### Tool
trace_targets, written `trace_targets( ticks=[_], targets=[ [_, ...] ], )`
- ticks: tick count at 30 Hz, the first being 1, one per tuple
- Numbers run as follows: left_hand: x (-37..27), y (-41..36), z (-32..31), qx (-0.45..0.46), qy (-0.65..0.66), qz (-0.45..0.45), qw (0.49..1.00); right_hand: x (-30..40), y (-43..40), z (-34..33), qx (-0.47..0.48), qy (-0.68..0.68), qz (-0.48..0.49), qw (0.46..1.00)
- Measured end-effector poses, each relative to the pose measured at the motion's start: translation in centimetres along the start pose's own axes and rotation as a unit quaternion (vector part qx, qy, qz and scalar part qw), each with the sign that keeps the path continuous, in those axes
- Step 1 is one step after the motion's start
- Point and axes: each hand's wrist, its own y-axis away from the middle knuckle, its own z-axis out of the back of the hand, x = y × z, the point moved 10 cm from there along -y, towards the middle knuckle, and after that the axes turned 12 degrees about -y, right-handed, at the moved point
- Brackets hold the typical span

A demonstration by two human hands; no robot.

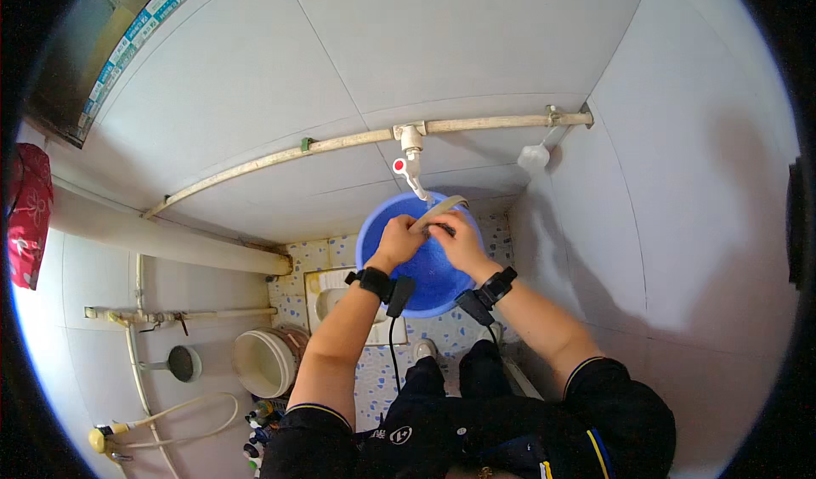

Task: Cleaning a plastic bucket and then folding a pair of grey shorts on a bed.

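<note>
A blue plastic basin [408, 281] stands below a white plastic tap [412, 166] with a red-marked handle. Water appears to run from its spout. Above the basin, my left hand [400, 242] grips the near end of a beige curved strip-like item [440, 211], whose far end arches close to the spout. My right hand [458, 240] is at the same item, with something dark and small between its fingers; what that is cannot be made out. Both wrists carry black straps with a boxy device.
A squat toilet [315, 313] lies left of the basin. White buckets [264, 364], bottles [258, 431] and a shower hose [210, 397] are at the lower left. A pipe [347, 140] runs along the wall. A clear bag-like item [533, 158] hangs near the corner.
</note>
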Motion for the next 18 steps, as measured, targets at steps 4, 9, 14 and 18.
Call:
trace_targets(
  ticks=[4,9,14,18],
  targets=[
    [0.9,-1.1,-2.3,0.114,0.132,0.061,0.983,-5.7,2.8,4.6,-0.083,-0.032,-0.16,0.983],
    [2.4,-0.3,-4.9,0.105,0.401,0.194,0.889,-6.9,5.7,3.1,-0.027,-0.046,-0.216,0.975],
    [3.4,-0.1,-6.1,0.074,0.611,0.301,0.729,-4.3,5.0,4.1,-0.076,-0.036,-0.175,0.981],
    [2.5,0.3,-6.1,0.111,0.678,0.274,0.673,0.8,3.7,4.5,-0.128,0.08,-0.031,0.988]
  ],
)
